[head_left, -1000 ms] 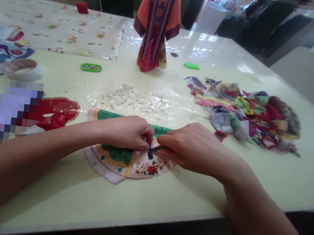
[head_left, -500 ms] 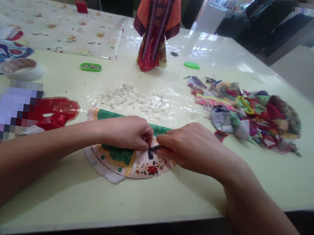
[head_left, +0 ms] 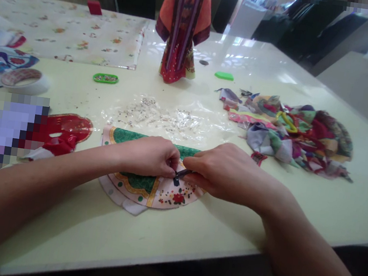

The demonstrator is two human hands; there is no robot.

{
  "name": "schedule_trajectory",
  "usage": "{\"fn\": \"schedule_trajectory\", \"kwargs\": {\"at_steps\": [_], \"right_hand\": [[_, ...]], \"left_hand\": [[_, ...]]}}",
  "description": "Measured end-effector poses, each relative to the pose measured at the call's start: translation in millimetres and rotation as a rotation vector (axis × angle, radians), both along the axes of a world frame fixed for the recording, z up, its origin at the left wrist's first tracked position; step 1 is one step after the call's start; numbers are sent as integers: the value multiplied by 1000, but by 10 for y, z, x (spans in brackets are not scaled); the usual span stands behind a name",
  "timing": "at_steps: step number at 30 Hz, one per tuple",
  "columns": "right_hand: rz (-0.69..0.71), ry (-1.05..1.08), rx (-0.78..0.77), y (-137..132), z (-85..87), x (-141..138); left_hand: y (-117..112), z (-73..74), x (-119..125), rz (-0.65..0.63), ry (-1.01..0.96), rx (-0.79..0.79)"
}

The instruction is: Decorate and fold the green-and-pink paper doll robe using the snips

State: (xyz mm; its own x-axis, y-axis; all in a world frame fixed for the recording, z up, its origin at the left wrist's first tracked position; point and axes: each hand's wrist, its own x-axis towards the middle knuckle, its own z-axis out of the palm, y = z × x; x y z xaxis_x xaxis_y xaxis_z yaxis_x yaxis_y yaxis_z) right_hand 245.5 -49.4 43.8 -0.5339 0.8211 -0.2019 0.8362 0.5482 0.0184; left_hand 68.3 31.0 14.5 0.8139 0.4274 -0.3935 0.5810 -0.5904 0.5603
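A half-round piece of printed fabric (head_left: 140, 185), green with gold edging and a pale panel of red flowers, lies on the table under both hands. My left hand (head_left: 154, 156) rests on it, thumb and forefinger pinched together at the pale panel; what they hold is too small to make out. My right hand (head_left: 225, 173) is closed on slim dark tweezers (head_left: 182, 173), their tip beside my left fingertips. A small dark patch (head_left: 176, 182) shows on the panel just below the tip. White material pokes out under the fabric's lower edge.
Clear plastic with scattered tiny stones (head_left: 159, 116) lies beyond the fabric. A green tray (head_left: 106, 78), robed figure (head_left: 182, 33) and green block (head_left: 224, 76) stand farther back. Fabric scraps (head_left: 293, 134) are heaped right; red fabric (head_left: 69, 134) and a tape roll (head_left: 25, 81) lie left.
Both hands stay almost still over the fabric, with the tweezers at the same spot. The whole view has shifted very slightly.
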Motion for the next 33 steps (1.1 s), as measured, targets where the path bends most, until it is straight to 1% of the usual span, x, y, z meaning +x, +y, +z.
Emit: {"fn": "schedule_trajectory", "kwargs": {"at_steps": [7, 17, 22, 29, 33], "right_hand": [[-48, -23, 8, 5, 49, 73], [-53, 3, -9, 35, 32, 101], [-63, 12, -15, 36, 47, 114], [-38, 49, -22, 27, 63, 128], [-40, 66, -45, 19, 80, 133]], "left_hand": [[6, -22, 1, 9, -7, -3], [47, -6, -19, 10, 11, -111], [42, -27, -24, 1, -2, -75], [-13, 42, -12, 2, 22, 0], [-24, 50, -11, -12, 22, 28]]}}
